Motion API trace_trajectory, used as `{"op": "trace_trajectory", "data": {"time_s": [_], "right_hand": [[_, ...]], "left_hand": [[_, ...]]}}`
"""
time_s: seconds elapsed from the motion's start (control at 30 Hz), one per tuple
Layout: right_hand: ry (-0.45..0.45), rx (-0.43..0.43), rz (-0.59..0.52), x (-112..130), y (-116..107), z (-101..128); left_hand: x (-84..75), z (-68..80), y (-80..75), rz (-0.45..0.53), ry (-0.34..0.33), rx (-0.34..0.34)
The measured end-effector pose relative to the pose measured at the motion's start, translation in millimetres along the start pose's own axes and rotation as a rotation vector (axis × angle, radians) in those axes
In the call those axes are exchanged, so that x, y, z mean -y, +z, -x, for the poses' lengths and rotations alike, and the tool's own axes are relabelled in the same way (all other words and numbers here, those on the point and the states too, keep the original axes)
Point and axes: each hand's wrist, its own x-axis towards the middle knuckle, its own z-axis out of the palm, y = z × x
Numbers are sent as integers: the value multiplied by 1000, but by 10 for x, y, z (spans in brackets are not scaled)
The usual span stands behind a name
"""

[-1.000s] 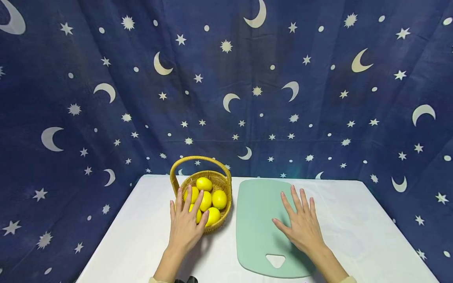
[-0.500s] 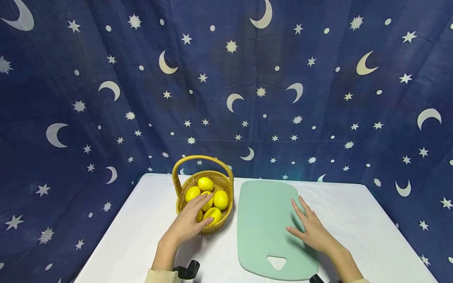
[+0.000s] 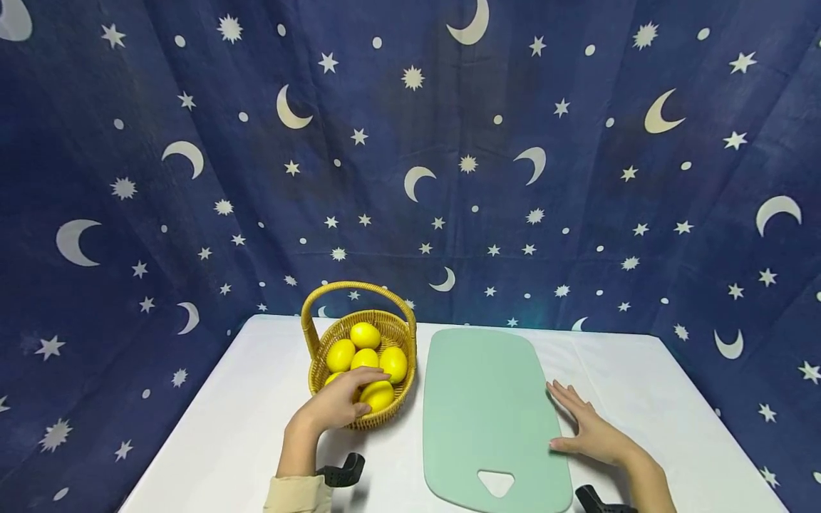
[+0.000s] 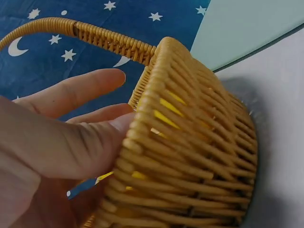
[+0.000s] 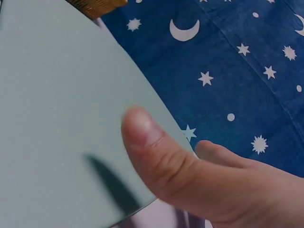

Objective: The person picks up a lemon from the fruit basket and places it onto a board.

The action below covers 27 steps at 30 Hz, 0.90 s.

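Several yellow lemons [image 3: 393, 363] lie in a wicker basket [image 3: 383, 420] with a tall arched handle. My left hand [image 3: 336, 404] reaches over the basket's near left rim, its fingers and thumb spread above the front lemon [image 3: 378, 397]; whether they touch it cannot be told. In the left wrist view the thumb [image 4: 95, 142] is beside the woven rim, with lemon yellow showing through the gaps. My right hand [image 3: 596, 436] hovers at the right edge of a pale green cutting board [image 3: 481, 399], fingers loosely spread and holding nothing. Its thumb [image 5: 152, 147] casts a shadow on the board.
A white cloth covers the table [image 3: 244, 406]. Behind it hangs a dark blue curtain [image 3: 385, 278] with moons and stars. A triangular hole pierces the board's near end. Black wrist mounts [image 3: 346, 472] sit on both wrists.
My left hand has turned and lowered toward the front lemon, its fingers bending downward. The right hand has moved right and down, off the board's middle to its right edge.
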Motion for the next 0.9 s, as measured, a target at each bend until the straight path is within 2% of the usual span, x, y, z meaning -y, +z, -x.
{"op": "trace_trajectory", "data": {"time_s": [0.13,0.4,0.73,0.9], "right_hand": [[-1,32,-12,-23,-6,3],[-17,59,-71,-130,-41,27],[45,135,147,68,-91,-106],[69,127,136,67,-85,-120]], "left_hand": [[10,-26,35,-9,-1,-17],[-5,-74,80,-54,-50,9],[-12,-101,96,-68,-67,-23],[-9,-98,100,-71,-62,-21]]}}
